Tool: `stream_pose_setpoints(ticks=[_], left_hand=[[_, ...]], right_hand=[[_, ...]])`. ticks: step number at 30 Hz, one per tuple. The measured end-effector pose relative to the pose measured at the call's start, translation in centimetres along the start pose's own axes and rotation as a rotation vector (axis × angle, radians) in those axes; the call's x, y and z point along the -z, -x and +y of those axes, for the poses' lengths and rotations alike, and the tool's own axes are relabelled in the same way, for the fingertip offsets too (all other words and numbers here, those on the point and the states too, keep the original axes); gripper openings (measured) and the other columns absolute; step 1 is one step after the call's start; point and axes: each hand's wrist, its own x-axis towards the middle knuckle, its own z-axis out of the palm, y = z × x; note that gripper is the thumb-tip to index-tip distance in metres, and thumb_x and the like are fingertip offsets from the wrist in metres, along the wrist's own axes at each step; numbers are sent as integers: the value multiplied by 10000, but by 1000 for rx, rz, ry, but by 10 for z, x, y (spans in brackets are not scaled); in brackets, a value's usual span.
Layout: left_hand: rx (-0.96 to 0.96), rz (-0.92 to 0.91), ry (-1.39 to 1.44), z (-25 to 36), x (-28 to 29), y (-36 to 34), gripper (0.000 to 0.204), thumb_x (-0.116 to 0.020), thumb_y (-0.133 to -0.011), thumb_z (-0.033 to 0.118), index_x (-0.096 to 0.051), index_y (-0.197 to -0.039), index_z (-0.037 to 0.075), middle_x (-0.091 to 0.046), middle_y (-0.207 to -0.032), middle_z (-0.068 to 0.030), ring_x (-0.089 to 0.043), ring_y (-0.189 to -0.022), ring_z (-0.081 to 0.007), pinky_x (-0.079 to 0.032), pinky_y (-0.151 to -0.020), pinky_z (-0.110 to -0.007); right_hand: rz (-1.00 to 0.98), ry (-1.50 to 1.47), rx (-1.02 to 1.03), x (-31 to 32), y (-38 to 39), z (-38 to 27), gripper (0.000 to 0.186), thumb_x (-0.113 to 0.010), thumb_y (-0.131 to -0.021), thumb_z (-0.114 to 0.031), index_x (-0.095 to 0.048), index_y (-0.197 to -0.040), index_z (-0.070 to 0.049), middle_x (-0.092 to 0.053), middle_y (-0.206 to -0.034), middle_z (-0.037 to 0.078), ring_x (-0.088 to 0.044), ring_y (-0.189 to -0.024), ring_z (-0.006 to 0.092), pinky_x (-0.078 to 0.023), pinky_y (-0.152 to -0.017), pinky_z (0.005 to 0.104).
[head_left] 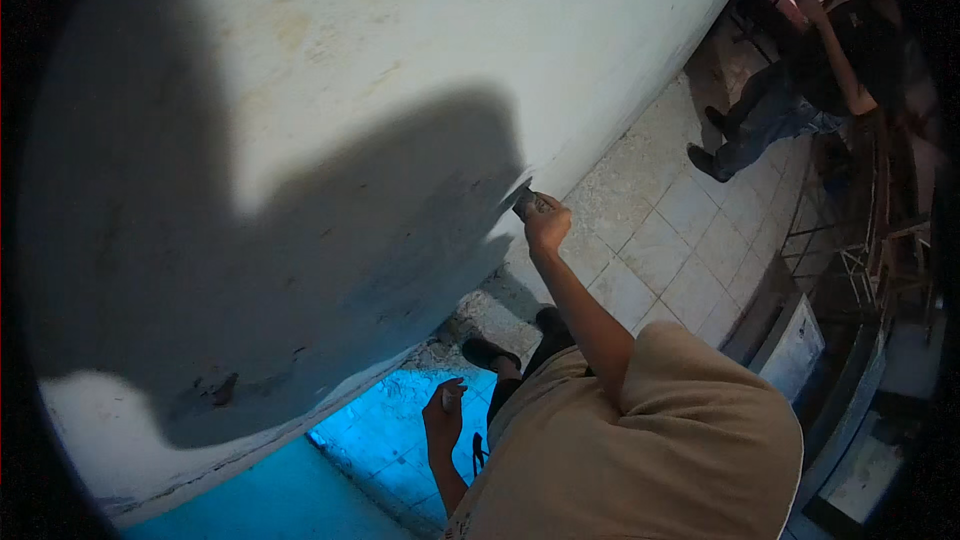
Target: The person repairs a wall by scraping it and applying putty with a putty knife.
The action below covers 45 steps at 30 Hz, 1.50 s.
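Note:
My right arm is stretched out to the pale wall [380, 30]. My right hand [547, 225] is closed on a small dark flat piece [524, 202], whose far edge meets the wall's surface. Whether it is a scraper or a folded sheet is too small to tell. Lower down, my left hand [443, 415] hangs near my body with its fingers curled, apart from the wall. A small pale spot shows at its fingertips, but I cannot make out what it is.
A broad shadow covers much of the wall, which has dark marks [226, 390] low down. Rubble [455, 330] lies by its foot, near my shoes. Another person [770, 110] stands at the far right on the tiled floor [690, 210]. Metal frames [865, 260] and a white panel [795, 350] stand at right.

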Motion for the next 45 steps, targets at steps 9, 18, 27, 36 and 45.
stream_pose_setpoints(ticks=[9,18,27,36,45], left_hand=[[-14,-68,-26,45,-53,8,173,-480,-885,79,-559,-1026,16,-631,-892,-100,-590,-851,-157,-459,-753,-284],[47,-91,60,21,-56,39,223,-486,-826,-43,-575,-1018,29,-635,-905,-120,-607,-881,-176,-468,-744,-281],[75,-171,38,-27,-26,60,175,-498,-880,78,-581,-1030,43,-644,-877,-103,-604,-834,-158,-464,-722,-277],[98,-114,-10,-73,23,90,192,-499,-830,-3,-579,-1000,34,-646,-887,-109,-614,-845,-175,-463,-715,-290],[102,-159,17,-78,31,90,171,-511,-871,100,-581,-1004,18,-640,-859,-106,-603,-824,-153,-460,-700,-262]], right_hand=[[2,32,-53,-9,-5,-7,272,-586,-689,-117,-660,-924,-1,-650,-836,191,-641,-772,284,-491,-735,348],[-37,-13,-28,-5,-5,-4,270,-539,-688,-77,-654,-921,-5,-637,-867,187,-623,-764,323,-487,-719,377],[99,69,169,-8,3,6,259,-550,-673,-79,-656,-896,1,-637,-843,193,-620,-787,329,-485,-721,377],[47,-347,-29,39,-18,-18,249,-594,-635,-131,-681,-835,-10,-646,-752,188,-639,-682,300,-503,-675,348],[137,-33,88,32,-13,2,239,-556,-649,-19,-665,-851,49,-647,-737,123,-629,-631,197,-517,-595,306]])
